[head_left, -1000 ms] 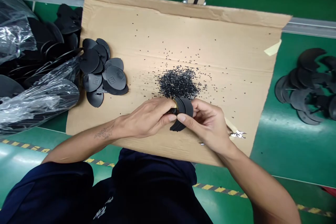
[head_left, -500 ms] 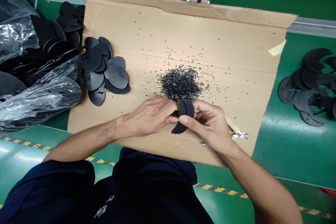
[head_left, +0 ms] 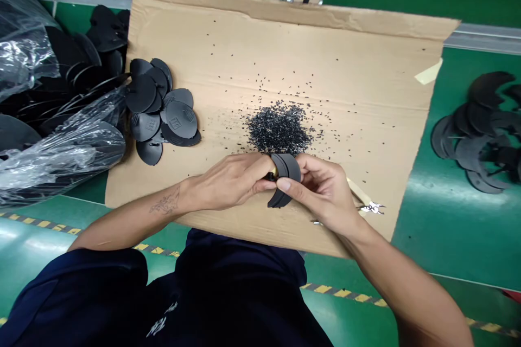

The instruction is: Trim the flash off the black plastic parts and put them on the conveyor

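My right hand holds a curved black plastic piece at its right side, thumb on the front and fingers behind. At its left edge my left hand is closed, index finger and thumb pressed together. Between those fingertips shows a small dark and yellowish thing, too hidden to name. Just beyond the hands, a heap of tiny black bits lies on a cardboard sheet. Small metal-tipped nippers with pale handles lie beside my right wrist, partly covered by it.
Left of the heap, several flat black oval discs overlap on the cardboard. Clear plastic bags with more black discs stand at far left. Several black crescent pieces are stacked on the green table at right.
The curved piece has turned slightly between my hands, and its front shows a little more. Both hands stay almost in place.
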Motion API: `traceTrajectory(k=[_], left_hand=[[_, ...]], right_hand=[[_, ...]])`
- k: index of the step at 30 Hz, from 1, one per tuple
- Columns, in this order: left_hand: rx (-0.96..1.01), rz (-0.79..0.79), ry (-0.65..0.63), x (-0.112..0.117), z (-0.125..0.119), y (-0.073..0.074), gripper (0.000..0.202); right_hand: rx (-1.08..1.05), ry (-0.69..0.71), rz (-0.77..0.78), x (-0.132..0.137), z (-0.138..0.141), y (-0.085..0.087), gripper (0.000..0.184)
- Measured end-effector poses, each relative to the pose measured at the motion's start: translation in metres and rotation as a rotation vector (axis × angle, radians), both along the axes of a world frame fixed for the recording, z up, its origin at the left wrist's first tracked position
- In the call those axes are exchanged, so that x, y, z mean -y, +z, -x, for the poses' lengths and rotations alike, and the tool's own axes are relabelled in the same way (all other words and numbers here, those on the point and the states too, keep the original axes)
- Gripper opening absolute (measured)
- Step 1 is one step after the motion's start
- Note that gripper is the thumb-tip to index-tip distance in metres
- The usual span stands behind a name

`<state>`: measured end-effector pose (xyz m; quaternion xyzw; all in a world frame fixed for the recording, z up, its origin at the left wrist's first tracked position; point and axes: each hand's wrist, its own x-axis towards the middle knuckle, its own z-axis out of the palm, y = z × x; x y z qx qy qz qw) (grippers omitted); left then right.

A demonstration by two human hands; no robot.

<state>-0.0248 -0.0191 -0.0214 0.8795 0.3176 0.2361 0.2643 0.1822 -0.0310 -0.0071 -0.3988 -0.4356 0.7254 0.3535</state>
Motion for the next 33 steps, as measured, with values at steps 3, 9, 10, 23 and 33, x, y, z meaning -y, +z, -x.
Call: traceTrajectory(k=[3, 9, 10, 23, 33], left_hand=[[0.011, 0.024, -0.018, 0.001, 0.0, 0.0, 0.039], [0.013, -0.05, -0.031, 0.003, 0.0, 0.001, 0.033], [0.013, -0.07, -0.03, 0.003, 0.0, 0.001, 0.032], [-0.173, -0.16, -0.071, 0.003, 0.005, 0.002, 0.035], [-0.203, -0.161, -0.111, 0.001, 0.004, 0.005, 0.044]], right_hand=[[-0.017, 0.019, -0.014, 0.0, 0.0, 0.0, 0.038], [-0.028, 0.04, -0.034, 0.001, -0.001, 0.001, 0.035], [-0.028, 0.045, -0.036, 0.001, -0.001, 0.001, 0.034], [0.198, -0.01, -0.229, 0.004, -0.002, 0.001, 0.038], [0.18, 0.058, -0.128, 0.004, -0.005, 0.0, 0.038]])
